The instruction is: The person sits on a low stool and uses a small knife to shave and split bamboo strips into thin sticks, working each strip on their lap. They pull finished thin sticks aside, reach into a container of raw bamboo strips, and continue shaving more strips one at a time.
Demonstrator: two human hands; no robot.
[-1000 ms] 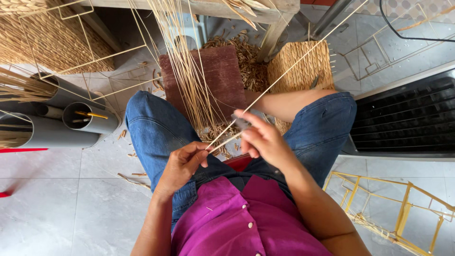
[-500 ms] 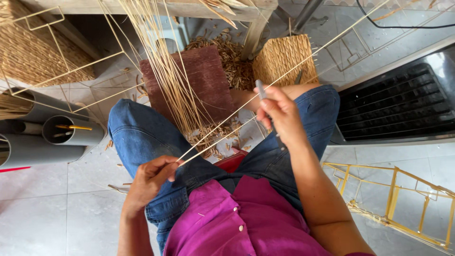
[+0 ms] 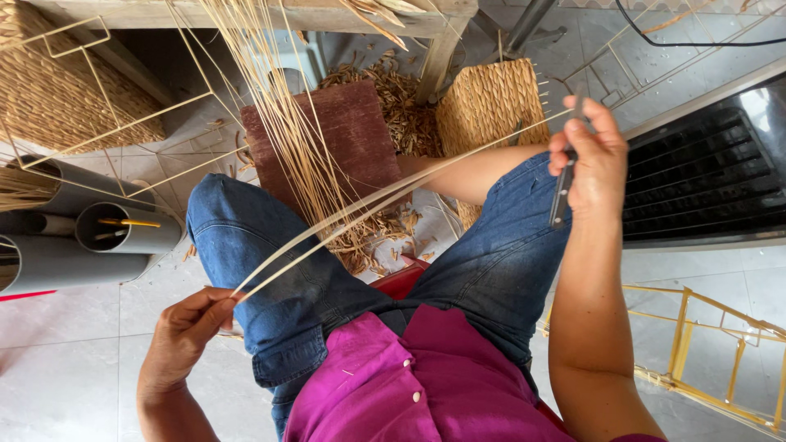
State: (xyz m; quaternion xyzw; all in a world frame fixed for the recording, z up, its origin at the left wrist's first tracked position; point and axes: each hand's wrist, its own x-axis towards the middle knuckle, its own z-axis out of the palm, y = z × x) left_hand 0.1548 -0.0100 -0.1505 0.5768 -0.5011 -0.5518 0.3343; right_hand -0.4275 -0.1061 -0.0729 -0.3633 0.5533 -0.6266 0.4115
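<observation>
Two hands, one reed strip, splitting stage.
My left hand pinches the strip beside my left knee; my right hand, beyond that knee, clenches a blade. Judged next: steady tension.

Split reed strand and slim knife, held over the lap

The pale reed strand runs taut and slanted from lower left to upper right, parted into two thin strips at its lower end. The knife, narrow, grey and metallic, hangs nearly upright at the strand's upper end, above the right knee.
</observation>
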